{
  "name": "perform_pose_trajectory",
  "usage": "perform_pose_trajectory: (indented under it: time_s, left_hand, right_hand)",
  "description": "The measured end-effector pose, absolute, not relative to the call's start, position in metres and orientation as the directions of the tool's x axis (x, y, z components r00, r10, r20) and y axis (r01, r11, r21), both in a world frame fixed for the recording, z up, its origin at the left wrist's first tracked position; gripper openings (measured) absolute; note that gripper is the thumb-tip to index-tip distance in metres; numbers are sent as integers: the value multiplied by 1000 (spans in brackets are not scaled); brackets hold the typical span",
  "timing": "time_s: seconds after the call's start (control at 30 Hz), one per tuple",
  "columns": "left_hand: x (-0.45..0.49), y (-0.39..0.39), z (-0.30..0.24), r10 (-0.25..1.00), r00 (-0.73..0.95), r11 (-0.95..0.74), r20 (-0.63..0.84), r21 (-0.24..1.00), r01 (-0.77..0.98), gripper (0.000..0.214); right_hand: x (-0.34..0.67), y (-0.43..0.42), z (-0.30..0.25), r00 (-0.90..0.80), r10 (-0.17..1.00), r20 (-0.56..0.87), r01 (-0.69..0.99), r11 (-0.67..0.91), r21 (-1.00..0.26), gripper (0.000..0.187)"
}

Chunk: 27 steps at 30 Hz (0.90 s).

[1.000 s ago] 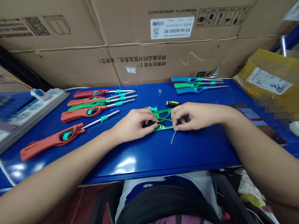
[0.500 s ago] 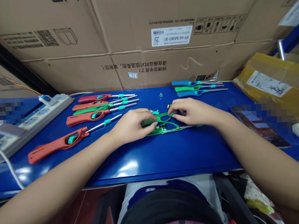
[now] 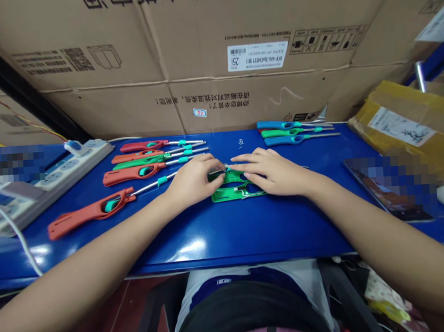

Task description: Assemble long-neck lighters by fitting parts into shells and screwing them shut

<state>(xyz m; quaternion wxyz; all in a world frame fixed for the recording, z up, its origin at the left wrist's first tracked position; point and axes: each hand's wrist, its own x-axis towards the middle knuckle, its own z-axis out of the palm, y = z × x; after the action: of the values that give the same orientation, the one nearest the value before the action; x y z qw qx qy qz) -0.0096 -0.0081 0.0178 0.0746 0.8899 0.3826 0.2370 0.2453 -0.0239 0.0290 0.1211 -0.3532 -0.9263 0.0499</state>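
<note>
Two green halves of a lighter casing lie side by side on the blue table in front of me. The nearer casing half [image 3: 229, 193] rests flat, with small metal parts and a thin wire inside it. My left hand [image 3: 195, 182] has its thumb and fingers closed around the left end of the farther casing half [image 3: 234, 176]; a dark edge shows between them. Over the right part of both halves reaches my right hand [image 3: 273, 173], fingers stretched out and apart, tips at the farther half. A small turquoise part near those fingertips is mostly hidden.
Several red and green long lighters [image 3: 135, 174] lie to the left, beside a white power strip [image 3: 62, 170]. Blue and green lighters [image 3: 284, 139] lie at the back right. A phone [image 3: 391, 190] and a taped box [image 3: 404, 130] are on the right. A large carton [image 3: 199, 47] stands behind.
My right hand has shifted left over the green casing halves, its fingers going from a pinch to stretched out. My left hand has moved slightly left and up. The view has shifted a little.
</note>
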Motion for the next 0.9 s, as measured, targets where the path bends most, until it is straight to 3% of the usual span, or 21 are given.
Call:
perform_pose_trajectory:
  time_s: [0.13,0.27,0.43,0.67,0.9]
  left_hand:
    - [-8,-8,14,725,600,-689,338,331,645,21]
    - [-6,-8,12,724,612,-690,320,328,645,19]
    - [-6,-9,12,717,622,-697,315,333,635,20]
    - [-7,-10,13,704,627,-710,333,328,623,19]
    - [-7,-8,12,706,628,-708,326,317,631,18]
  right_hand:
    - [242,-26,29,-701,702,127,666,707,-238,48]
    - [242,-22,25,-640,749,171,713,662,-234,45]
    - [245,-16,20,-566,793,226,785,602,-148,32]
    - [247,-13,22,-543,797,266,788,593,-168,9]
    - [249,-13,26,-532,799,279,791,587,-174,2]
